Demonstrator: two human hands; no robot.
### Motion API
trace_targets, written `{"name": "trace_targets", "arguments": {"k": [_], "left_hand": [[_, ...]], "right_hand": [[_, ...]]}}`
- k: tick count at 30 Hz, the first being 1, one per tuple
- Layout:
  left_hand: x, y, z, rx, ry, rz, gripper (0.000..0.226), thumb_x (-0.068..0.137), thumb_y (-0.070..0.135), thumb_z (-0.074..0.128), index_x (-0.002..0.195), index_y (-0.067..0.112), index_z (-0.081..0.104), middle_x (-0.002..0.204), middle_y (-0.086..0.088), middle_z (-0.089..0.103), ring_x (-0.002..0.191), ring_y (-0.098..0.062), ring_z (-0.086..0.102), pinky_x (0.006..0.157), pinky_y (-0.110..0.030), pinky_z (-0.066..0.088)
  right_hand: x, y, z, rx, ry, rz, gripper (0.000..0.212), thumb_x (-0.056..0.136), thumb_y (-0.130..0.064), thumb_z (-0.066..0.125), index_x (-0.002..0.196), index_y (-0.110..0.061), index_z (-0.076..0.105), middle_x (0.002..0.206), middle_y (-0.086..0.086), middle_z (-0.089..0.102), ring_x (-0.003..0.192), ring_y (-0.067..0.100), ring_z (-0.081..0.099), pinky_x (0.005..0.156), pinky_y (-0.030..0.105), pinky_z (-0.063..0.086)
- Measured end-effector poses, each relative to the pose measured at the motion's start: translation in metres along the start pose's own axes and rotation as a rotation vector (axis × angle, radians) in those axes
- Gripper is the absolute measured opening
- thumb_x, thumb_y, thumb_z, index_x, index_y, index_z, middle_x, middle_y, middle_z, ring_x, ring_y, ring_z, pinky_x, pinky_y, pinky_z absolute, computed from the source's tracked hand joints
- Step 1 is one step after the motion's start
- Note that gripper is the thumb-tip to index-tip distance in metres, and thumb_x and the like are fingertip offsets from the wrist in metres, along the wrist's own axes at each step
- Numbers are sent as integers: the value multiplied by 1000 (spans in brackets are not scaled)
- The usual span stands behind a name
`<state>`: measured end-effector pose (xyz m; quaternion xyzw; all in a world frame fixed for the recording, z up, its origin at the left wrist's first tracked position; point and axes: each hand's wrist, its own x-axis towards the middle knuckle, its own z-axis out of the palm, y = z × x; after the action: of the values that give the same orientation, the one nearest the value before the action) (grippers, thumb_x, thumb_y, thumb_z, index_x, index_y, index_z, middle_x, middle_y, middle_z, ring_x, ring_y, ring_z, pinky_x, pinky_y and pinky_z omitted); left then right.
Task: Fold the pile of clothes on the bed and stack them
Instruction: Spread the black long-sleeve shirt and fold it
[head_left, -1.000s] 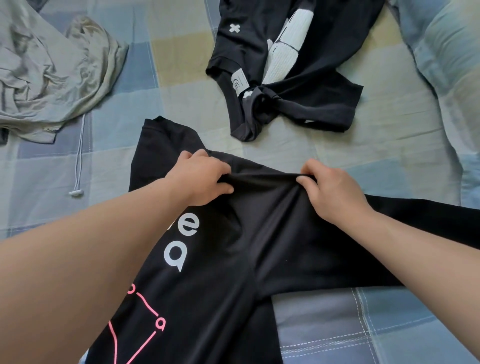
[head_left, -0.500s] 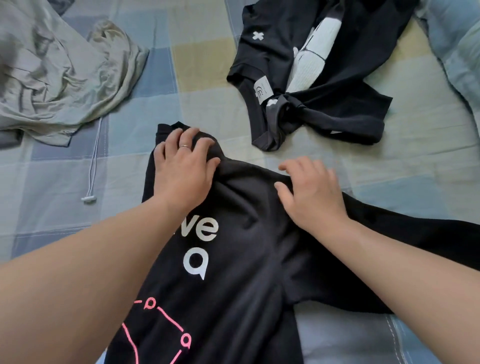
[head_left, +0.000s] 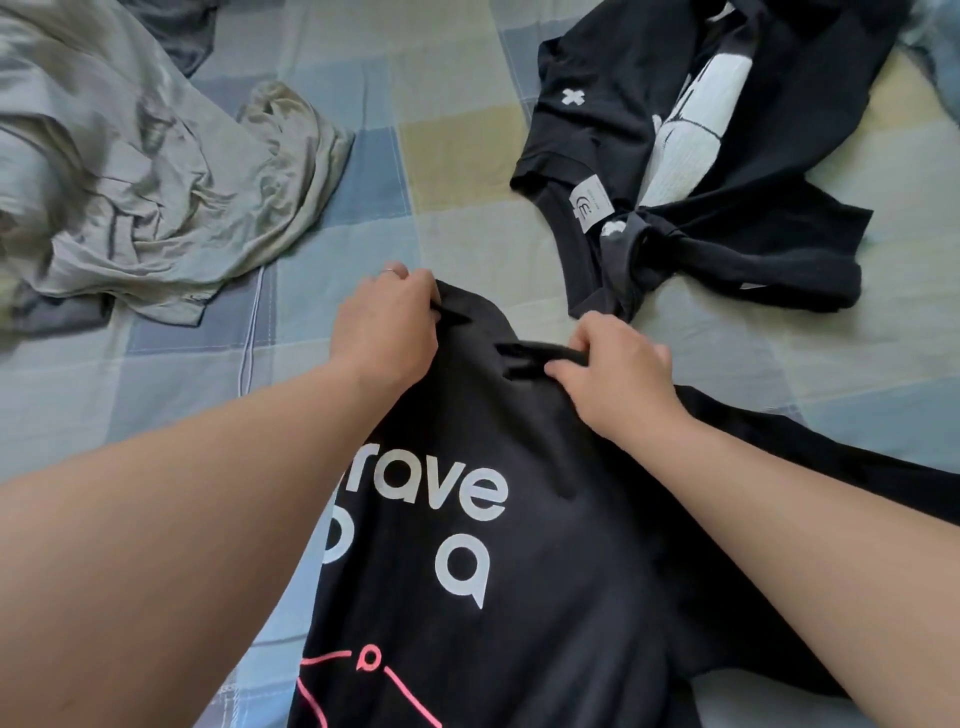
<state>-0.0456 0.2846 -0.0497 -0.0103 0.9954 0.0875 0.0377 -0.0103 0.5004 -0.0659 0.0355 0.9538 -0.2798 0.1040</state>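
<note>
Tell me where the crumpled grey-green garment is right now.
The grey-green garment lies crumpled at the head view's upper left on the checked bedsheet, beyond and left of the left hand, which grips the black printed T-shirt.

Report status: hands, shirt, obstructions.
Left hand, right hand pinching top edge of black printed shirt. Not yet folded. Crumpled black shirt close beyond right hand.

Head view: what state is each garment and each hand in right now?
Black printed shirt: print up on the bed, unfolded, far edge bunched.
Left hand: grips the shirt's far edge.
Right hand: pinches a bunched fold of that edge.
Second black shirt: crumpled, unfolded, far right.
Grey garment: crumpled heap, unfolded, far left.
White cord: loose on the bed, beside the grey garment.
</note>
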Motion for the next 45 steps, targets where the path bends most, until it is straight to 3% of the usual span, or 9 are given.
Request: {"name": "trace_targets", "arguments": {"k": [8, 12, 19, 23, 28, 32, 36, 42, 45], "left_hand": [[-7, 11, 16, -374, 52, -157, 31, 101, 25, 52, 131, 15, 48, 145, -9, 36, 114, -35, 55, 93, -38, 42], [-22, 11, 38, -288, -95, 7, 60, 101, 41, 51, 155, 30, 28, 168, -7, 6, 151, -31, 21, 121, -46, 23], [-18, 12, 49, -96, -304, -12, 72, 103, 53, 38, 160, 38, -3, 167, -1, -21, 155, -31, -10, 124, -52, 0], [-64, 21, 42, -79, -85, 0, 68, 102, 53, 37, 160, 33, 9, 168, -2, -15, 155, -34, -1, 123, -54, 5], [-152, 22, 50, -90, -161, 106, 67, 97, 59, 20, 160, 36, 14, 169, -1, -4, 156, -29, 0, 123, -51, 8], [-219, 2, 58, -18, -255, 116, 68, 97, 60, 17, 160, 37, 14, 169, 2, -1, 156, -25, -1, 125, -50, 9], [-265, 4, 49, -46, -300, 148, 67, 98, 59, 16, 160, 35, 12, 169, 0, -3, 156, -25, -5, 125, -50, 4], [-345, 12, 45, -45, -401, 207, 68, 97, 58, 14, 161, 35, 6, 169, -1, -7, 156, -25, -7, 125, -49, 4], [-398, -2, 50, 16, -432, 214, 67, 97, 55, 23, 160, 32, 18, 169, -4, 3, 156, -30, 5, 123, -50, 13]], "right_hand": [[11, 12, -3, 67, 53, 241, 20, 99, -34, 55, 91, -19, 44, 84, 1, 57, 81, 28, 53, 67, 35, 38], [9, 14, 5, -57, 91, 194, 17, 103, -30, 48, 102, -14, 42, 75, 1, 48, 78, 33, 51, 71, 37, 38], [11, 21, 9, 22, 107, 175, 20, 102, -32, 51, 102, -13, 43, 85, 8, 57, 85, 35, 57, 70, 37, 39], [-15, 24, -9, -22, 49, 47, 39, 97, -37, 57, 131, -21, 47, 132, 2, 53, 123, 28, 48, 101, 44, 37], [-105, 30, 2, -330, 7, -418, 57, 98, -44, 38, 152, -26, 39, 163, 0, 26, 150, 30, 20, 120, 53, 19], [-148, 64, 17, -553, -288, -249, 67, 98, -59, 11, 160, -32, 11, 168, -5, -1, 155, 26, 4, 124, 52, 11], [-166, 49, 5, -468, -147, 46, 66, 104, -51, 21, 161, -24, 1, 168, 1, -7, 155, 25, -5, 124, 51, 2], [-292, 61, 26, -545, -398, -363, 68, 97, -55, 28, 159, -29, 19, 168, -1, 10, 153, 26, 15, 120, 54, 26], [-343, 106, 20, -563, -386, 13, 68, 101, -54, 25, 161, -28, 3, 168, -3, -6, 155, 25, 5, 120, 57, 21]]}}
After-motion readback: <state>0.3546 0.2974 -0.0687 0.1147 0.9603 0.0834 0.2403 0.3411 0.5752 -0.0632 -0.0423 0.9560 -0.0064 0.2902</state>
